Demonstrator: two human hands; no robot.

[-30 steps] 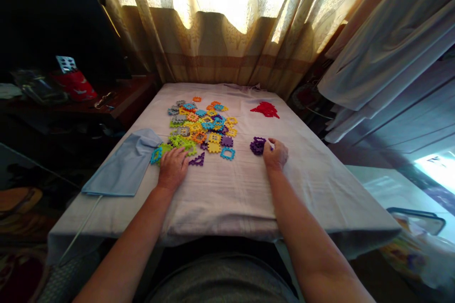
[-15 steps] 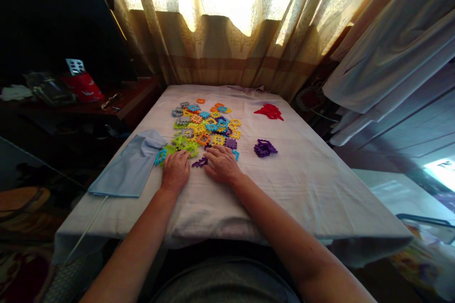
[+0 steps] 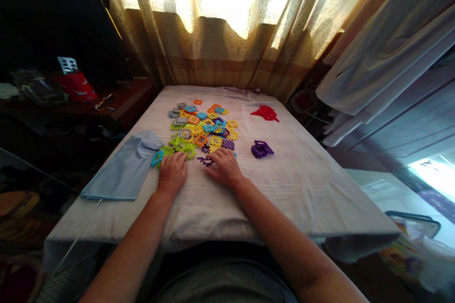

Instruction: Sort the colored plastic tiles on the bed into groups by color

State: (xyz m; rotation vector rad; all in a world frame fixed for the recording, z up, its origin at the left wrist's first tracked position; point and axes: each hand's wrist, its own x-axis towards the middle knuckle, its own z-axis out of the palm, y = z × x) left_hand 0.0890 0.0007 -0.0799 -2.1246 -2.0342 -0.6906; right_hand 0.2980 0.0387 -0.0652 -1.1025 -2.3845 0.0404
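A heap of notched, interlocking plastic toy pieces (image 3: 196, 129) in green, yellow, orange, blue, grey and purple lies on the cloth in front of me. My left hand (image 3: 172, 170) lies palm down at the heap's near left edge, its fingers stretched over the green pieces (image 3: 182, 144). Beside it is a blue piece (image 3: 157, 158). My right hand (image 3: 223, 165) is curled at the near right edge, with a purple piece (image 3: 205, 161) between its thumb and fingers. Those fingertips are partly hidden.
A purple pile (image 3: 262, 148) and a red pile (image 3: 265, 113) sit apart on the right of the cloth-covered table (image 3: 284, 199). A folded light-blue cloth (image 3: 122, 168) with a white cord lies at left. A side cabinet (image 3: 131, 104) holds a red container (image 3: 76, 86).
The purple piece has shifted right, closer to my right hand, whose thumb side has turned toward it. My left hand stays at the green pieces. The view has swung slightly.
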